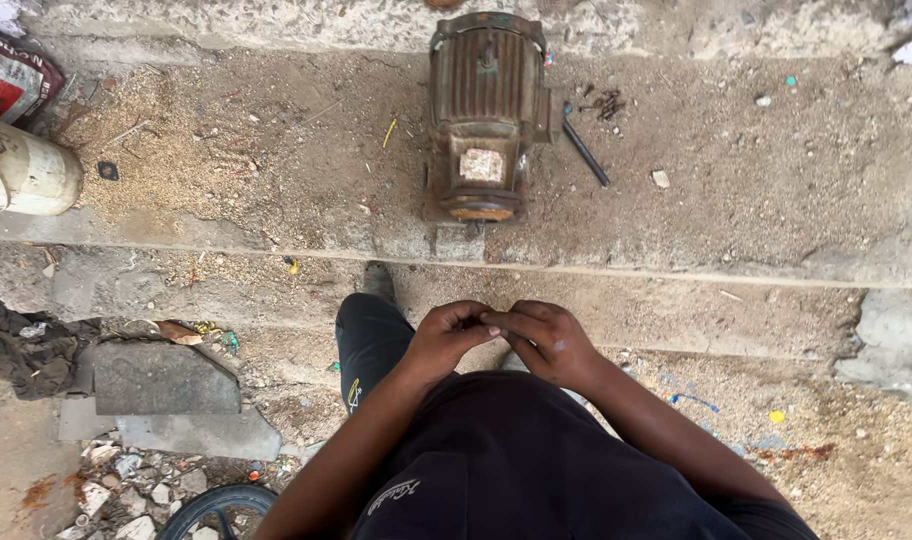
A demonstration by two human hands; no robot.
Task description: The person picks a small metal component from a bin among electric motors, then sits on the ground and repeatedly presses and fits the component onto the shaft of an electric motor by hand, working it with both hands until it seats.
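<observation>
Left hand [454, 335] and right hand [548, 343] meet fingertip to fingertip in front of the body, both curled shut, pinching something too small to make out. Legs in dark trousers below. Far side, up on the concrete ledge [276, 160]: rusty motor [486, 115], on its right a black hex key [584, 150] and a few loose screws [606, 102]. Far left a pale drum [21, 170]; near left a stone slab [161, 380] and tyre [216, 505]. Risk: a tiny part slipping from the pinch would vanish in the sand and rubble underfoot.
</observation>
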